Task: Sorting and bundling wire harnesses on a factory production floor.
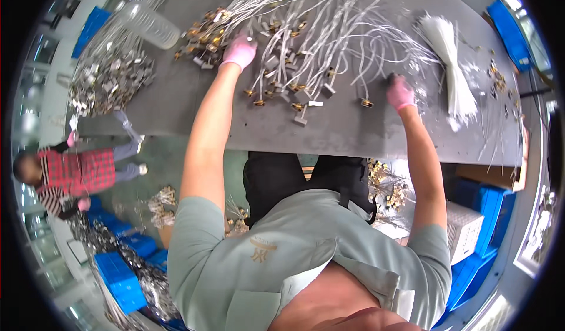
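My left hand (240,50), in a pink glove, is closed at the edge of a heap of wires with brass-and-grey metal end pieces (206,36); what its fingers hold is hidden. My right hand (401,93), also pink-gloved with darkened fingertips, is closed low over the grey table (347,133). Whatever it may hold is too small to make out. Between my hands lies a loose spread of pale wires (329,36) whose metal ends point toward me. One wire end (366,103) rests just left of my right hand.
A white bundle of ties or wires (450,66) lies right of my right hand. At left are a clear plastic bottle (150,25) and a large heap of metal-ended wires (109,80). Blue bins (120,281) stand below. A person in a checked garment (79,172) is beyond the table's left.
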